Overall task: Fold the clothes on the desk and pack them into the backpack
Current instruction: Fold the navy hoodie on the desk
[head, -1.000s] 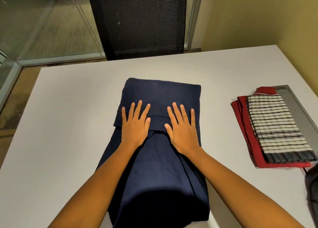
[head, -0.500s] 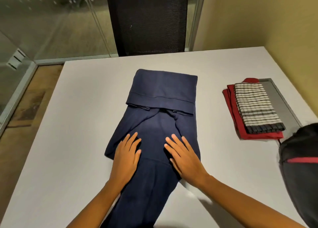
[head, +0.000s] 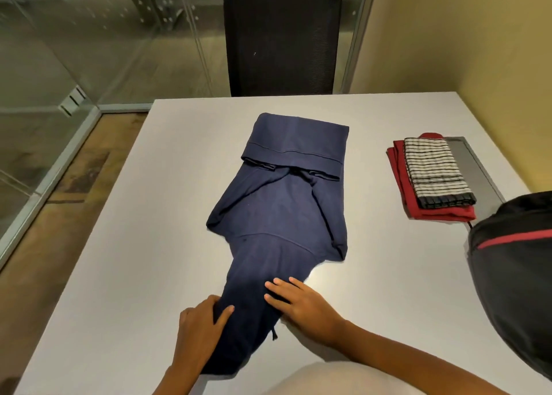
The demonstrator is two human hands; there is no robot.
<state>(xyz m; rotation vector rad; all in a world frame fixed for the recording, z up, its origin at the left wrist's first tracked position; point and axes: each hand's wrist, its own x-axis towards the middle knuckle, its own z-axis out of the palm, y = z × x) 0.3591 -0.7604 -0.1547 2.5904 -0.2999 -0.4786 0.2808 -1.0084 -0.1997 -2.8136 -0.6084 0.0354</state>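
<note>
A navy hoodie (head: 283, 203) lies lengthwise in the middle of the white desk (head: 134, 245), its far end folded back over itself and its hood end pointing toward me. My left hand (head: 200, 326) grips the left edge of the hood, thumb on top of the cloth. My right hand (head: 301, 305) rests on the hood's right side with fingers spread flat. A black backpack with a red stripe (head: 513, 275) sits at the desk's right edge. Beyond it lies a folded red garment (head: 403, 185) with a folded striped cloth (head: 433, 170) on top.
A black mesh office chair (head: 282, 36) stands at the far side of the desk. A grey cable tray lid (head: 475, 167) is set into the desk at the right. Glass walls rise on the left and a yellow wall on the right.
Both hands have slid down the hoodie from the folded far part to the hood end near me. My left hand has taken hold of the hood's edge. The view has pulled back.
</note>
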